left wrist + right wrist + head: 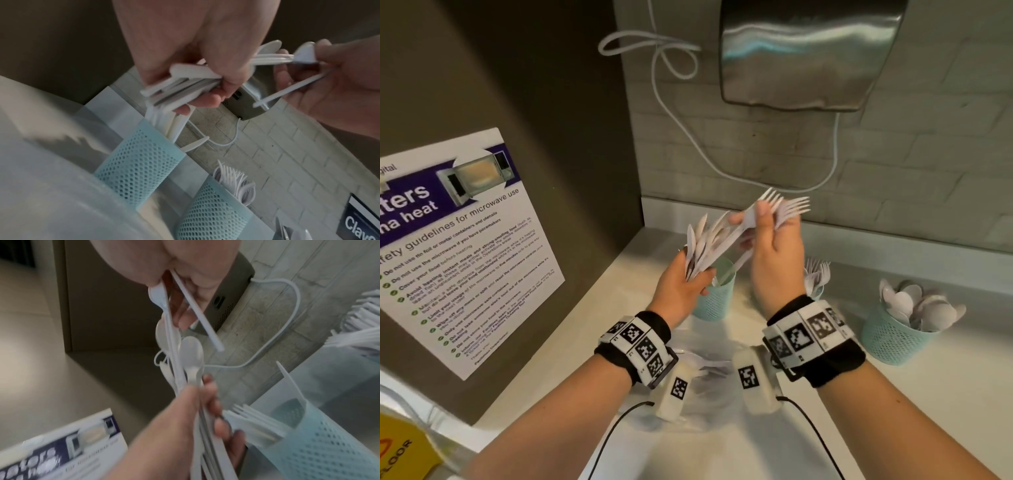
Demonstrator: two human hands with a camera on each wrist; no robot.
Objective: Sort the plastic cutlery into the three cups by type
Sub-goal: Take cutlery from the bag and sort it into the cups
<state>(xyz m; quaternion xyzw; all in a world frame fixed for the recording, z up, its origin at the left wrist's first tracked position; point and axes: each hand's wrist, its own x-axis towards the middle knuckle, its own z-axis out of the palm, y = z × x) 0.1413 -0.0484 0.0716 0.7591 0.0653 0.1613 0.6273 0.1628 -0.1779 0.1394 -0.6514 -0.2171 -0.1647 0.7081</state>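
My left hand (698,274) grips a fanned bundle of white plastic cutlery (709,240) by the handles, above the left teal mesh cup (715,298). The left wrist view shows those handles (180,84) squeezed in the fingers and white pieces standing in that cup (139,170). My right hand (756,219) pinches two forks (787,205), tines pointing up and right. Spoons (192,353) show in the bundle. The middle cup (818,291) holds forks, and the right cup (893,335) holds spoons.
A clear plastic bag with more cutlery (705,373) lies on the white counter (928,394) under my wrists. A microwave poster (458,246) hangs on the left panel. A metal dispenser (808,51) and white cable (678,130) are on the tiled wall.
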